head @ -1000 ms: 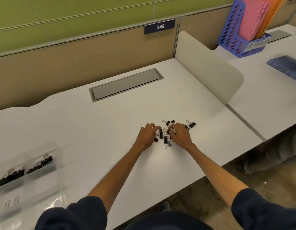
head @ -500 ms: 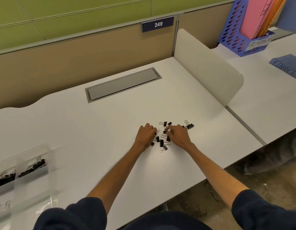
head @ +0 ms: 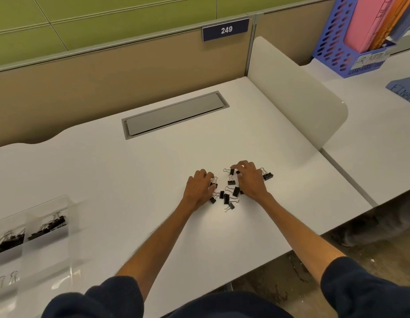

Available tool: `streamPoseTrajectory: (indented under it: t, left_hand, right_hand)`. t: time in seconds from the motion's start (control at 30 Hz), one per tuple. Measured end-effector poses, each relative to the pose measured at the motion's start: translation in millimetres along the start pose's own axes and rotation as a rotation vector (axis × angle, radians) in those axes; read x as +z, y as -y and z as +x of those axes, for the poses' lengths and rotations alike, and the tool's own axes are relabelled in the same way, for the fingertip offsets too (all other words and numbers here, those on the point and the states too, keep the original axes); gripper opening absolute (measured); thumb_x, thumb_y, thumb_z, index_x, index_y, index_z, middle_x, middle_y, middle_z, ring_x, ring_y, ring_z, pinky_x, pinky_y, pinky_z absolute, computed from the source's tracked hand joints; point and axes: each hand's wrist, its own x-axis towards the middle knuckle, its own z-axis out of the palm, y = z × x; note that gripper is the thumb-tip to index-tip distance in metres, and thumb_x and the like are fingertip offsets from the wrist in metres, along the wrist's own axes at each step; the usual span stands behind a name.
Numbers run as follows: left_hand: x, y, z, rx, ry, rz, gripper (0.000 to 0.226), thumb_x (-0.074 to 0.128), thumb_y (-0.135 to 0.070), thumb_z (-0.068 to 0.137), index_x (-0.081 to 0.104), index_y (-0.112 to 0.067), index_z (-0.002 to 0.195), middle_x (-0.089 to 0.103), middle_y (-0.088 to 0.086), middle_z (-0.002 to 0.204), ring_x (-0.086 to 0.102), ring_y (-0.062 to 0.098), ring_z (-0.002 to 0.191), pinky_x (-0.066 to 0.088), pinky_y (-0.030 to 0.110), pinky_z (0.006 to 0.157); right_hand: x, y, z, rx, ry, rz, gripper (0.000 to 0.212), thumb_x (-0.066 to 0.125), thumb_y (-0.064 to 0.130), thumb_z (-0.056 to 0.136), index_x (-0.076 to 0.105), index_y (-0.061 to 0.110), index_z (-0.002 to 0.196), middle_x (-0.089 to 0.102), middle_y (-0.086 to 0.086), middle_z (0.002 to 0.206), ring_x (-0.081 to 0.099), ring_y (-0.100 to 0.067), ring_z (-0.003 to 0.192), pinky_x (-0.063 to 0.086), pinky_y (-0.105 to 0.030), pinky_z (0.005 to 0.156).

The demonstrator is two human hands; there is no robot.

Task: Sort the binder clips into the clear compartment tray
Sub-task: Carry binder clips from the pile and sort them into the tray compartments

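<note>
A loose pile of small black binder clips (head: 229, 195) with silver handles lies on the white desk (head: 130, 180) between my two hands. My left hand (head: 198, 190) sits at the pile's left edge, its fingers curled round a clip (head: 214, 183). My right hand (head: 251, 181) is at the pile's far right, fingertips and thumb pinching a black clip (head: 237, 172). Another clip (head: 231, 172) lies just left of those fingertips. A single clip (head: 267, 175) lies apart, right of my right hand. The clear compartment tray (head: 68, 210) stands at the far left and holds rows of black clips (head: 49, 227).
A grey cable hatch (head: 174, 114) is set into the desk behind the pile. A white divider panel (head: 298, 95) bounds the desk on the right. Beyond it stand a blue file basket (head: 337, 42) and a blue folder (head: 403, 90). The desk's front edge runs close to my right forearm.
My right hand has shifted a little farther back over the pile, toward the rear clips. My left hand stays at the pile's left edge. The camera view has drifted slightly.
</note>
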Motion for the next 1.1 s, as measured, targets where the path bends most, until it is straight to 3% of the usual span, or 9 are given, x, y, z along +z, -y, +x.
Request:
streamPoseTrajectory:
  t: [0.13,0.33,0.57,0.73,0.87,1.1]
  left_hand:
    - [-1.1,7.3,-0.5,0.009,0.063,-0.028,0.034,0.044,-0.008,0.089,0.056,-0.016,0.119,0.053,0.003,0.115,0.045,0.024,0.11,0.038,0.033,0.082]
    - [-12.4,11.8,-0.6,0.004,0.05,-0.131,0.06,0.041,0.009,0.075,0.045,-0.018,0.128,0.056,0.002,0.12,0.047,0.021,0.112,0.038,0.034,0.09]
    - [-8.0,20.4,-7.2,-0.059,-0.045,-0.065,0.066,0.048,0.007,0.068,0.047,-0.019,0.129,0.048,0.003,0.126,0.049,0.022,0.108,0.039,0.035,0.081]
    - [-4.5,23.3,-11.3,-0.095,-0.075,-0.087,0.056,0.047,0.002,0.072,0.049,-0.017,0.125,0.05,0.002,0.123,0.05,0.023,0.106,0.038,0.034,0.08]
    - [-2.0,14.9,-6.6,-0.054,-0.095,-0.085,0.048,0.048,0.0,0.076,0.052,-0.017,0.121,0.052,0.001,0.119,0.051,0.022,0.103,0.037,0.034,0.078]
    - [7.5,-20.2,7.5,0.103,-0.062,-0.156,0.03,0.052,-0.023,0.087,0.054,-0.021,0.118,0.053,-0.002,0.117,0.048,0.017,0.108,0.036,0.035,0.088]
  right_hand:
    - [0.4,2.6,9.3,-0.027,0.132,-0.062,0.059,0.047,-0.007,0.077,0.059,0.027,0.123,0.053,0.004,0.13,0.044,-0.022,0.12,0.038,-0.043,0.082]
    - [-1.6,10.9,17.7,-0.006,0.15,-0.002,0.035,0.048,0.008,0.091,0.064,0.029,0.114,0.067,0.006,0.099,0.048,-0.02,0.109,0.036,-0.043,0.087]
    - [-0.2,16.2,13.6,-0.016,0.121,0.094,0.049,0.046,-0.004,0.079,0.063,0.025,0.115,0.063,0.004,0.105,0.049,-0.019,0.108,0.034,-0.041,0.087]
    - [-3.0,6.9,9.9,0.06,-0.039,0.212,0.057,0.041,-0.014,0.069,0.066,0.021,0.107,0.065,0.004,0.099,0.052,-0.019,0.102,0.031,-0.036,0.081]
    - [-10.4,-11.1,1.9,0.116,-0.069,0.206,0.059,0.041,-0.014,0.066,0.066,0.021,0.106,0.064,0.004,0.099,0.052,-0.02,0.102,0.031,-0.037,0.082]
    - [-25.0,-46.2,-19.3,0.252,-0.137,0.193,0.041,0.056,-0.002,0.08,0.061,0.02,0.114,0.061,0.0,0.107,0.05,-0.022,0.109,0.031,-0.037,0.084]
